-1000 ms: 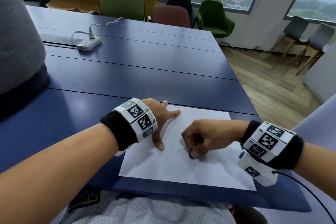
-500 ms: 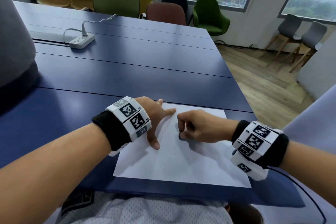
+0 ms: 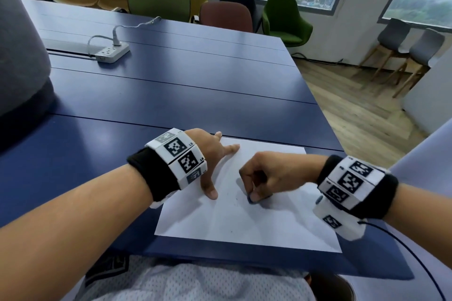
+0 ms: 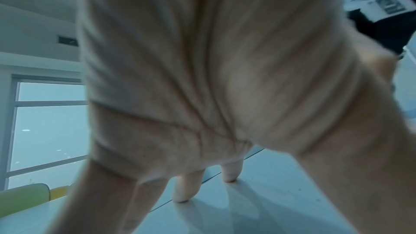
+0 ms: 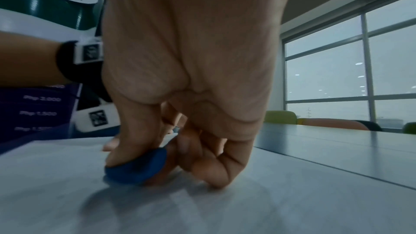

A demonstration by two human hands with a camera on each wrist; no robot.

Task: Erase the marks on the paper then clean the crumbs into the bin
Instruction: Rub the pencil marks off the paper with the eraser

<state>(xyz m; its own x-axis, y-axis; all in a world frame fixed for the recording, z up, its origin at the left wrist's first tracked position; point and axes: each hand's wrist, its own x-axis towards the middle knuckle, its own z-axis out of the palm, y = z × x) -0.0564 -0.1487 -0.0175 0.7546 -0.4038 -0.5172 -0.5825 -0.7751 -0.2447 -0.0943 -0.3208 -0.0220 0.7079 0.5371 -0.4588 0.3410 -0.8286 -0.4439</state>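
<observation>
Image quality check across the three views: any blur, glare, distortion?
Head: sharp, wide-angle bending at the edges, window glare on the table. Left wrist: soft, the left hand fills the frame. Right wrist: the eraser smeared, background sharper, blue cast.

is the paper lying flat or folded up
Flat: the paper lies spread on the table, left hand pressing its edge.

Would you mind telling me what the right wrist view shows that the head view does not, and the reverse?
Only the right wrist view shows the flat, rounded shape of the dark blue eraser, pinched between thumb and fingers and pressed on the white sheet of paper. Only the head view shows the whole sheet, the white power strip on the blue table, and the left hand spread flat on the paper. Both show the right hand gripping the eraser.
</observation>
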